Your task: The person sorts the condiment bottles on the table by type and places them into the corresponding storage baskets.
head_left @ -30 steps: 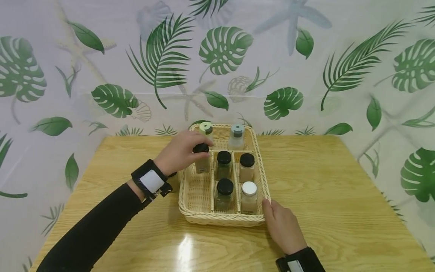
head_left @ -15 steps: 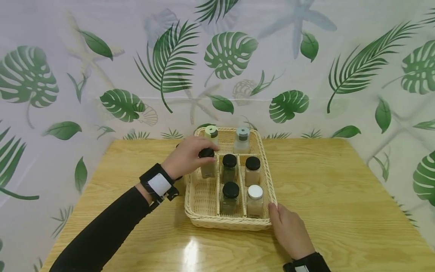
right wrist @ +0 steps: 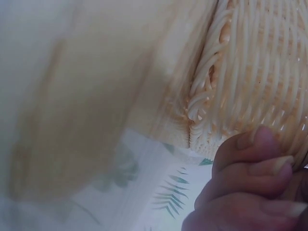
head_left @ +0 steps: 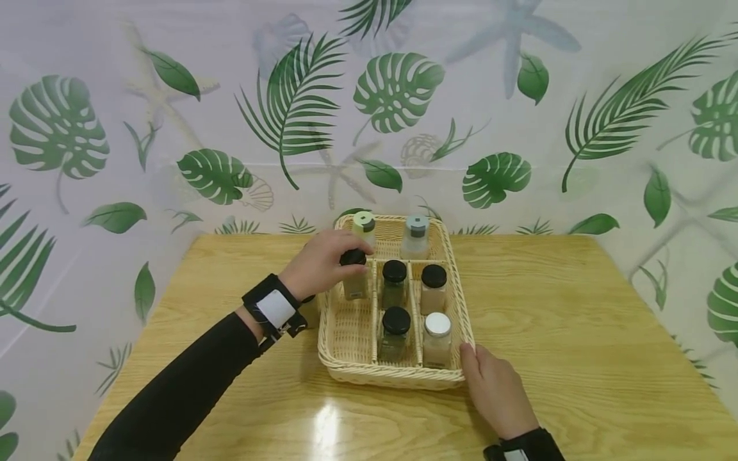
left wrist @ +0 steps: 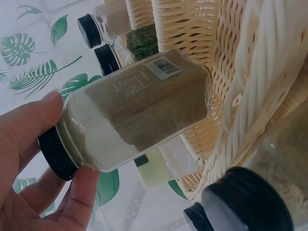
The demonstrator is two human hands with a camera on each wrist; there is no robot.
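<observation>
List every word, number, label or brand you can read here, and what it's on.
No text is legible in any view.
Jar in the left hand: a few pale printed lines, too blurred to read.
Barcode label on that jar: bars show, but any digits are too small to read.
White-lidded jar: small dark marks near its base, too small to read.

Left hand [left wrist: 17,144] pinches black lid of clear jar [left wrist: 137,110], part-filled with brown powder, barcode label [left wrist: 163,68] on one face. Behind: herb jar [left wrist: 143,43], another black-lidded jar [left wrist: 113,19], woven basket wall [left wrist: 190,33]. Pale green cap [left wrist: 155,174] partly hidden by the held jar. Bigger-looking black-lidded jar [left wrist: 284,168] outside basket rim [left wrist: 240,96], cut off by view.
</observation>
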